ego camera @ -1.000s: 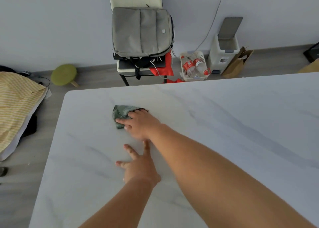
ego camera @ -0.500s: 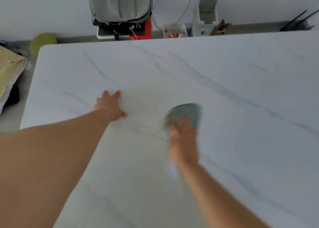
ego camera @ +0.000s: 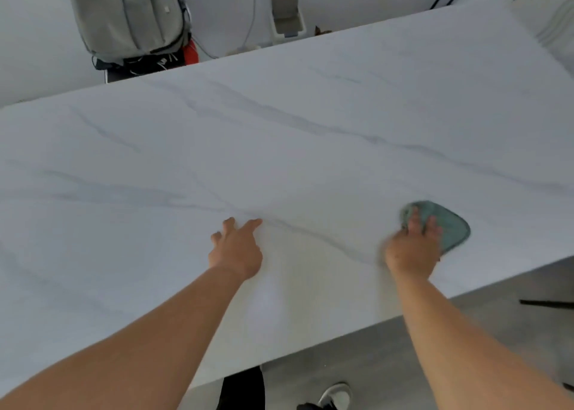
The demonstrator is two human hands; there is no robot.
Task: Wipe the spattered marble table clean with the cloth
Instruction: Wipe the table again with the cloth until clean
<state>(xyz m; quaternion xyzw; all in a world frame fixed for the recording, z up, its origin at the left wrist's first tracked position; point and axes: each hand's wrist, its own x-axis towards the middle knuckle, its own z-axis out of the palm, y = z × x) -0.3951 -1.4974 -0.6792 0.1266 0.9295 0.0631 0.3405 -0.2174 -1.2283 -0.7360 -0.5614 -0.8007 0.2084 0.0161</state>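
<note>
Marble table (ego camera: 310, 148): smooth white slab, grey veins. Left hand (ego camera: 236, 249) flat on table, fingers spread, holding nothing. Right hand (ego camera: 411, 248), blurred, presses on teal cloth (ego camera: 450, 223), rounded, near table's front edge. Beyond table's far edge: grey fabric backpack (ego camera: 124, 18).

- We note a plain pale wall (ego camera: 37, 36) behind the table.
- Grey backpack (ego camera: 127, 15) sits on a chair (ego camera: 139, 67) against it.
- White lidded bin (ego camera: 287, 12) stands beside a hanging cable (ego camera: 252, 12).
- Floor (ego camera: 466, 332) is grey; daylight is even and soft.
</note>
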